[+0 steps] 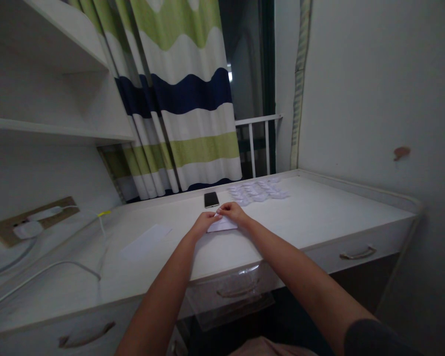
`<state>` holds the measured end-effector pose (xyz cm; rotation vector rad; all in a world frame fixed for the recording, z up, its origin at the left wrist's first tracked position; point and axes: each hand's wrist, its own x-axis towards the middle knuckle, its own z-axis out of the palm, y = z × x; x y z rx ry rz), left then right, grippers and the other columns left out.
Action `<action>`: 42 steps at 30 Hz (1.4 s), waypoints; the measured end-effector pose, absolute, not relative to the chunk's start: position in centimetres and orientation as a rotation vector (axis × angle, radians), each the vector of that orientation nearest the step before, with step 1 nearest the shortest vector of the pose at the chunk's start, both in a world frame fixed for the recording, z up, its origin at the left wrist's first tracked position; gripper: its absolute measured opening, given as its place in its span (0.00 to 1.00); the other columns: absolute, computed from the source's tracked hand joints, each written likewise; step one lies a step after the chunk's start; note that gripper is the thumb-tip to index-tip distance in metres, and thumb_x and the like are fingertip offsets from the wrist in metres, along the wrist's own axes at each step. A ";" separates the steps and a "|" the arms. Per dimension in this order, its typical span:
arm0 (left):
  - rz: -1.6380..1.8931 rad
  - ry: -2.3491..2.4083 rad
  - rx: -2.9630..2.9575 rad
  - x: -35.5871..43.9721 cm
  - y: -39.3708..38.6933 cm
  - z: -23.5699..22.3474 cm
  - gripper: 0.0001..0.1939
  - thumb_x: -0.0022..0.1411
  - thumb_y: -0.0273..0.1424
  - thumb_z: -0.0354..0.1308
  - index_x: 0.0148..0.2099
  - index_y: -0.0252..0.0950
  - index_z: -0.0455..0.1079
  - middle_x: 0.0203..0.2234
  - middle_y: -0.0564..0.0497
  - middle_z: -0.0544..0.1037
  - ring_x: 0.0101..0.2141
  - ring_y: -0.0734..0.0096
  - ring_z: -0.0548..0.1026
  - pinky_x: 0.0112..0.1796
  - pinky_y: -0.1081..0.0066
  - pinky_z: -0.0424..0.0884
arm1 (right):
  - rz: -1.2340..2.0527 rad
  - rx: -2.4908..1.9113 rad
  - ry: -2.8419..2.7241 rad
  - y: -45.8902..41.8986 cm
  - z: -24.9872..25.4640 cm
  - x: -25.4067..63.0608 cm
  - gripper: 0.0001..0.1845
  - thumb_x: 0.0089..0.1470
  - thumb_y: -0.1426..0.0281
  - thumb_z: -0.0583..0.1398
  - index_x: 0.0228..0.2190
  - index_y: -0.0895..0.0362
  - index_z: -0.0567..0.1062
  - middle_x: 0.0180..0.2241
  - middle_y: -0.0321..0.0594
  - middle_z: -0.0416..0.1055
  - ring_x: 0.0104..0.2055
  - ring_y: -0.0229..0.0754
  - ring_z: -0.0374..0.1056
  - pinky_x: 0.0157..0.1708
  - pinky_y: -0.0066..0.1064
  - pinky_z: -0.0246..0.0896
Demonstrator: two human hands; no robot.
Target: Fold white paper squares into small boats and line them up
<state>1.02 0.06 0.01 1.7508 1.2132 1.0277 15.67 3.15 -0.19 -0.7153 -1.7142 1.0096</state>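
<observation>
Two bare hands work at the near middle of the white surface (pixel 319 212): left hand (pixel 203 223) and right hand (pixel 234 213), both grips closed on a folded white paper (pixel 222 225). Farther off lie a black smartphone (pixel 211 200) and, right of it, a heap of small folded papers (pixel 257 192); a flat sheet (pixel 145 242) lies left.

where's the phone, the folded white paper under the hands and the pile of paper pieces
black smartphone (pixel 211 200), head view, point on its dark screen
folded white paper (pixel 223 225), head view, point on its uncovered middle
pile of white paper pieces (pixel 257 191), head view, point on the pile's middle
</observation>
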 end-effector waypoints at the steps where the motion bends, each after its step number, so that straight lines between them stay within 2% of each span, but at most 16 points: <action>1: 1.022 1.198 1.738 1.0 0.2 -0.1 0.21 0.38 0.47 0.59 0.22 0.31 0.68 0.13 0.57 0.65 0.18 0.78 0.59 0.20 0.75 0.51 | 0.995 -0.729 -1.710 3.1 -0.1 15.7 0.12 0.35 0.64 0.62 0.17 0.62 0.72 0.18 0.36 0.67 0.23 0.34 0.59 0.24 0.26 0.50; 7: 1.065 1.124 1.695 0.8 0.7 -0.5 0.23 0.41 0.49 0.58 0.24 0.30 0.70 0.18 0.51 0.71 0.23 0.73 0.65 0.24 0.74 0.57 | 0.902 -0.792 -1.687 3.2 -0.1 15.7 0.11 0.37 0.65 0.61 0.18 0.62 0.73 0.17 0.36 0.66 0.22 0.33 0.57 0.22 0.25 0.49; 15: 1.076 1.080 1.610 1.1 0.2 -0.2 0.22 0.42 0.48 0.58 0.27 0.30 0.71 0.22 0.50 0.74 0.23 0.73 0.66 0.24 0.73 0.60 | 0.900 -0.784 -1.692 3.0 0.1 16.0 0.11 0.38 0.65 0.60 0.19 0.62 0.73 0.18 0.36 0.67 0.22 0.33 0.58 0.22 0.25 0.49; 21: 1.087 1.120 1.665 1.1 0.2 -0.1 0.22 0.45 0.48 0.55 0.24 0.31 0.69 0.16 0.51 0.70 0.21 0.72 0.65 0.23 0.72 0.61 | 0.956 -0.803 -1.637 3.1 0.2 16.0 0.12 0.37 0.64 0.60 0.19 0.62 0.73 0.17 0.35 0.66 0.21 0.33 0.57 0.21 0.25 0.48; 29: 1.049 1.043 1.523 1.4 -0.4 0.3 0.21 0.46 0.47 0.57 0.25 0.31 0.68 0.18 0.50 0.73 0.23 0.69 0.71 0.29 0.67 0.67 | 0.915 -0.808 -1.574 3.4 0.2 16.3 0.12 0.36 0.63 0.61 0.19 0.62 0.73 0.18 0.36 0.67 0.22 0.33 0.58 0.21 0.25 0.48; 36: 1.077 1.045 1.507 1.3 -0.3 0.3 0.18 0.48 0.44 0.57 0.25 0.30 0.68 0.18 0.49 0.73 0.22 0.70 0.71 0.29 0.67 0.68 | 0.932 -0.784 -1.557 3.5 0.1 16.2 0.13 0.36 0.63 0.61 0.19 0.62 0.73 0.17 0.36 0.66 0.21 0.33 0.57 0.21 0.25 0.48; 42: 1.059 1.059 1.356 1.2 -0.5 0.6 0.17 0.53 0.41 0.54 0.33 0.29 0.68 0.22 0.46 0.76 0.23 0.68 0.74 0.30 0.67 0.69 | 0.926 -0.810 -1.476 3.7 0.1 16.4 0.13 0.36 0.63 0.61 0.21 0.62 0.73 0.18 0.36 0.67 0.21 0.33 0.58 0.21 0.25 0.49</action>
